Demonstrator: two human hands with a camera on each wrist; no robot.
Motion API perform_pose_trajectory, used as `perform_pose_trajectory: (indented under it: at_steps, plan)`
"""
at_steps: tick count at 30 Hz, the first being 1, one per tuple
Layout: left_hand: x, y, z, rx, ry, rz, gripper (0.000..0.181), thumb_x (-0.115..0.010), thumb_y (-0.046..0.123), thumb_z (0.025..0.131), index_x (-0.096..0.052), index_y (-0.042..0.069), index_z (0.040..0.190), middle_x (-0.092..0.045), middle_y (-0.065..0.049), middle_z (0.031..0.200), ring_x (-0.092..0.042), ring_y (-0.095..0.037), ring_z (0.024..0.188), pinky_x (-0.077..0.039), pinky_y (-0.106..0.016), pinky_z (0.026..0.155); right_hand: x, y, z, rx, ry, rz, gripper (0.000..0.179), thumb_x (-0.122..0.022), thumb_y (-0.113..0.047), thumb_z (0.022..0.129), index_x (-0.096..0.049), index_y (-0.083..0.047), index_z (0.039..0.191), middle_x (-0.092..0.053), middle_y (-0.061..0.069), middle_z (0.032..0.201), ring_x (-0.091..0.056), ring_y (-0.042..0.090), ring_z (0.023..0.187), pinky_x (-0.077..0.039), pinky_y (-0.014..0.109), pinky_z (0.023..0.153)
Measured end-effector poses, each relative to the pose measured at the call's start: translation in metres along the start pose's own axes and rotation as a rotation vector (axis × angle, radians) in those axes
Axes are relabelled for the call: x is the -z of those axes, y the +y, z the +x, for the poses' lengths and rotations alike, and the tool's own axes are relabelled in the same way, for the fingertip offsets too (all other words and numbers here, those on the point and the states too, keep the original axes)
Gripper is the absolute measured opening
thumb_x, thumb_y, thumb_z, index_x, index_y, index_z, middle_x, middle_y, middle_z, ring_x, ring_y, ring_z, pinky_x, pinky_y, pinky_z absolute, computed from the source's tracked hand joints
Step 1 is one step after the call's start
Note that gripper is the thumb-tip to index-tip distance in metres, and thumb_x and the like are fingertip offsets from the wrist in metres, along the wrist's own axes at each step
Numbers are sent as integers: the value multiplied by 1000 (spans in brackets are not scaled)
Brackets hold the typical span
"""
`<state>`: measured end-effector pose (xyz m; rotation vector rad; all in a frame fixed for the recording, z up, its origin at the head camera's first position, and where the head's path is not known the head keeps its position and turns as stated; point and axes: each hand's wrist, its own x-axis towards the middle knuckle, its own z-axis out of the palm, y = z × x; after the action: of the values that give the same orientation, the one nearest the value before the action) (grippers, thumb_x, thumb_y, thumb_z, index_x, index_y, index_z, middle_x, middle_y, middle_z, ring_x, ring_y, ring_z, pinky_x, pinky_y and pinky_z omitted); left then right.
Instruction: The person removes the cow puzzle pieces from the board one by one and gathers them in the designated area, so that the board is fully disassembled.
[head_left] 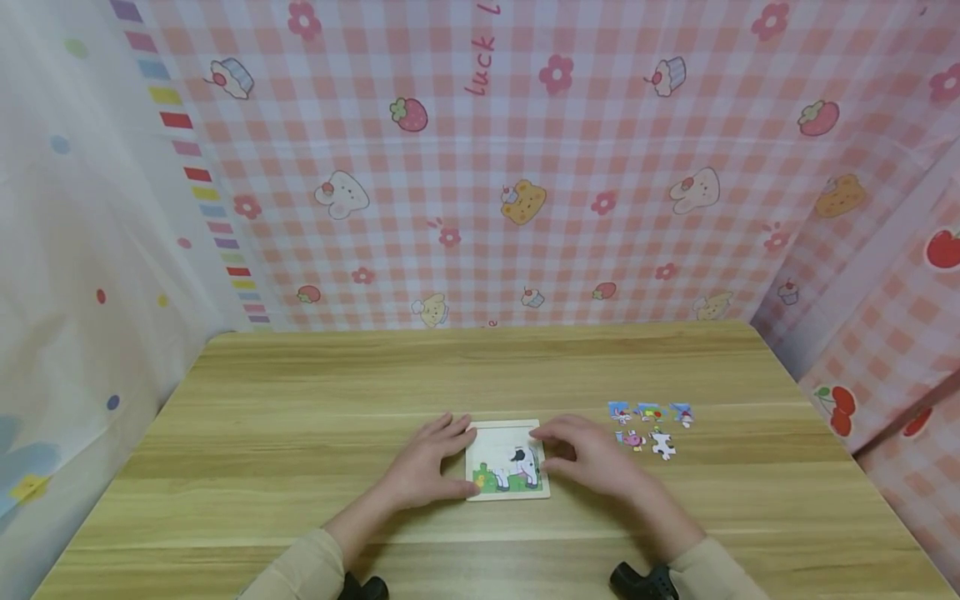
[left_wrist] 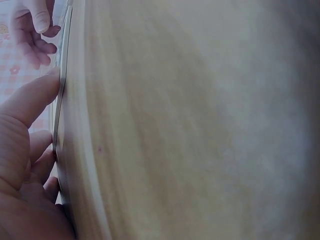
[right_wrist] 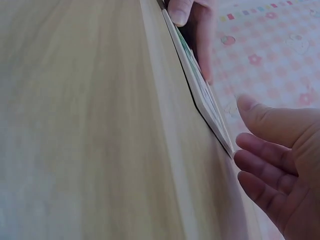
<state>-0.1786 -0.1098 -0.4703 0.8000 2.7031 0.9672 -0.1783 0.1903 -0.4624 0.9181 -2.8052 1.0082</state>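
A square wooden puzzle tray (head_left: 491, 442) lies on the table, its lower part filled with pieces showing a cow (head_left: 528, 472) and green grass. Its upper left area is bare pale wood. My left hand (head_left: 420, 468) rests along the left side, fingers spread, thumb on the lower left corner. On the opposite side, my right hand (head_left: 596, 460) has its fingers over the upper right edge and its thumb near the right border. In the right wrist view the thumb and fingers of that hand (right_wrist: 280, 150) stand apart, with nothing seen between them.
Several loose jigsaw pieces lie right of the tray, among them a white one (head_left: 662, 444), a pink one (head_left: 633, 441) and blue ones (head_left: 619, 412). The wood-grain table (head_left: 337, 375) ends at a pink checked cloth (head_left: 465, 250) behind. Dark wrist devices (head_left: 643, 582) show at the front.
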Motion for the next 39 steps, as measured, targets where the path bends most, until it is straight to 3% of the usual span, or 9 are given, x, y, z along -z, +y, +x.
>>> perform_pose_trajectory:
  at_steps: [7,13,19,39]
  plan:
    - [0,-1,1,0,-2,1,83,-86,40,83,-54,2,149,-39,-13,163,-24,-42,154,-16,-63,123,-5,-8,7,7,-41,-42,39,-83,-18,88,-73,-8,124,-69,6,123,-63,23,110,-53,47,98]
    - [0,-1,0,-10,2,-4,83,-87,39,82,-54,0,148,-40,-15,163,-25,-43,153,-17,-63,123,-11,-9,11,9,-67,-69,39,-85,-22,87,-74,-10,122,-68,0,114,-56,12,93,-51,33,82]
    - [0,-1,0,-10,-1,-1,83,-86,39,83,-54,1,149,-39,-14,163,-25,-43,154,-18,-64,122,-14,-10,14,-7,-90,-53,38,-85,-23,87,-75,-11,121,-64,-2,110,-52,12,88,-46,29,77]
    - [-1,-3,2,1,-5,1,81,-86,37,83,-54,2,148,-39,-12,163,-24,-42,154,-17,-64,123,-14,-16,20,-85,-136,-59,39,-84,-24,86,-74,-12,122,-63,-3,108,-56,14,97,-51,38,87]
